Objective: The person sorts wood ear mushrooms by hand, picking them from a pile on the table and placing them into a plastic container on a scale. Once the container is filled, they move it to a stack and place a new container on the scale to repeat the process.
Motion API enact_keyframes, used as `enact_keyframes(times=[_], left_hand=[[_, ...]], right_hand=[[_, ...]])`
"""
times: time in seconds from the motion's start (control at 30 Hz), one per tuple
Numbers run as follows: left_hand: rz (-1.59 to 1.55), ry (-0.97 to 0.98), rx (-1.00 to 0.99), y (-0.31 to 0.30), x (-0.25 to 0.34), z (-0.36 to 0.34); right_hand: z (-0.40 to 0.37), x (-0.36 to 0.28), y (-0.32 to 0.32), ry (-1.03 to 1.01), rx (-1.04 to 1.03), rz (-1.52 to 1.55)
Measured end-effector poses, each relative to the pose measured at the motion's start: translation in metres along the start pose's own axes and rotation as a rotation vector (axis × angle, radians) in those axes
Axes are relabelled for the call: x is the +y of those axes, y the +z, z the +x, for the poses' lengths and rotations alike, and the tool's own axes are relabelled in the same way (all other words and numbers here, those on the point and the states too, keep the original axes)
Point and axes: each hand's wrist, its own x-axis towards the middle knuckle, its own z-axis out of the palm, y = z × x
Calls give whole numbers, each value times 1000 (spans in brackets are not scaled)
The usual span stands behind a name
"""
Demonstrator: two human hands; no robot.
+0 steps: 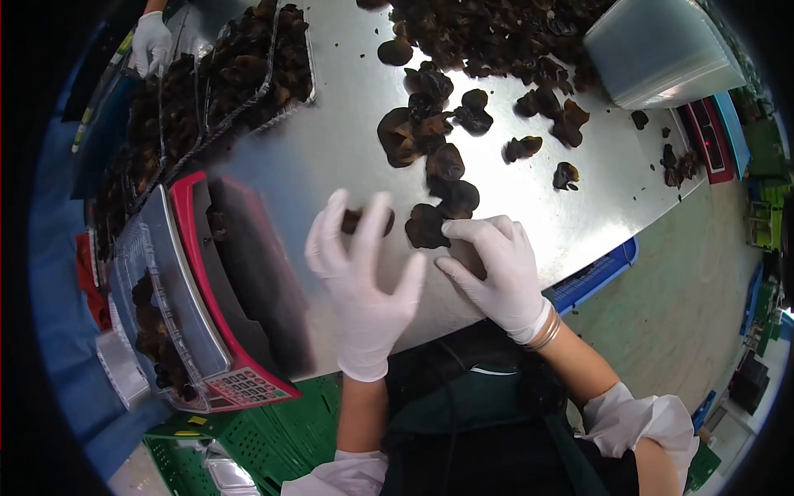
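Observation:
My left hand (360, 285), in a white glove, has its fingers spread over the metal table. A dark brown piece of wood ear mushroom (354, 221) lies under those fingers, partly hidden by them. My right hand (500, 269), also gloved, touches the edge of another wood ear piece (426, 226) with its index fingertip. The right thumb stays apart from that finger, with no piece visible between them. More wood ear pieces (445, 164) trail away from my hands up the table.
A red-framed scale (248, 387) bearing a clear tray of mushrooms stands at left. Filled trays (248, 70) lie beyond it, near another person's gloved hand (152, 43). A mushroom heap (496, 37), stacked clear containers (662, 54) and a second scale (710, 140) occupy the far side.

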Motion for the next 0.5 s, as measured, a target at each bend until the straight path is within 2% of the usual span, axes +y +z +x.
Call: enact_keyframes(times=[0.03,0.13,0.2,0.3,0.37,0.4,0.47,0.5], left_hand=[[-25,43,-91,5,-1,2],[65,79,-128,17,-13,2],[-1,-44,-59,19,-21,-1],[-44,-77,-23,10,-27,-2],[-251,-188,-18,6,-30,-4],[-248,-193,-13,6,-31,-5],[-537,-305,48,5,-34,-6],[-492,-259,63,5,-34,-5]], right_hand=[[2,0,5,-13,7,4],[2,5,13,-41,10,-4],[3,6,12,-53,15,-19],[2,8,8,-60,8,-61],[3,14,3,-112,24,-83],[4,16,-1,-110,96,-37],[8,22,-6,-93,210,-55],[16,14,-9,-44,207,-76]])
